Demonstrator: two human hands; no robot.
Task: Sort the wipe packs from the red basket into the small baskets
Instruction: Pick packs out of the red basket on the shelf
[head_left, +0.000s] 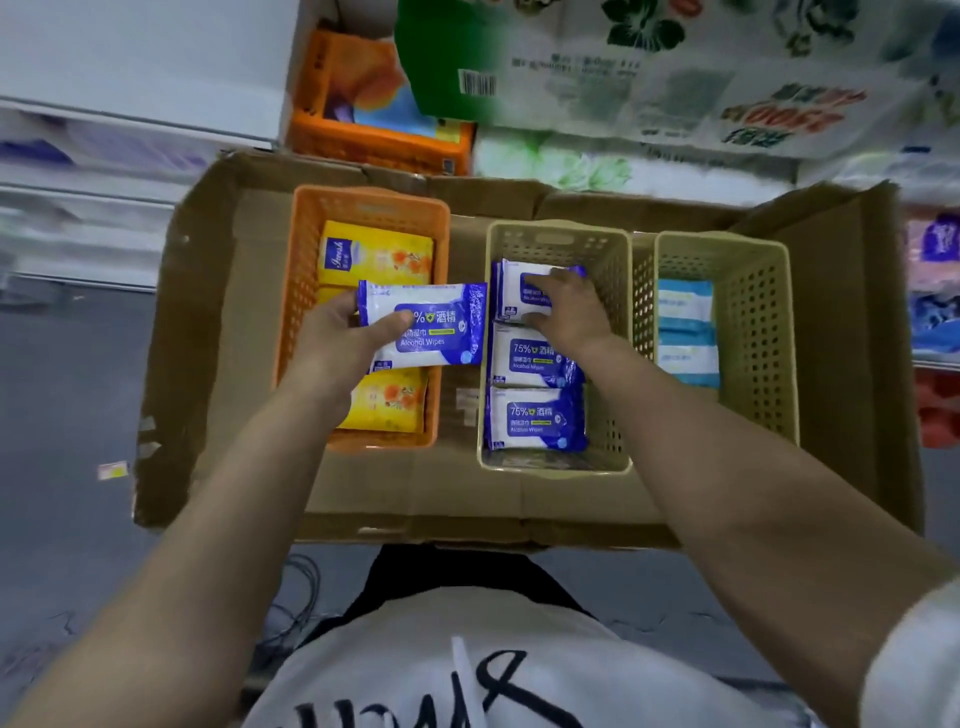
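My left hand (343, 338) grips a glossy blue-and-white wipe pack (423, 325) over the orange lattice basket (301, 291), partly hiding yellow packs (376, 257). My right hand (569, 309), fingers curled, presses another pack (519, 288) inside the middle beige perforated basket (608, 312); its grip is unclear.

The blue-and-white pack (423, 325) in the left hand (343, 338) reads "Alcohol Wipes". The 2 packs (535, 389) just below the right hand (569, 309) read "75%" and "Alcohol Wipes". Other print is too blurred.
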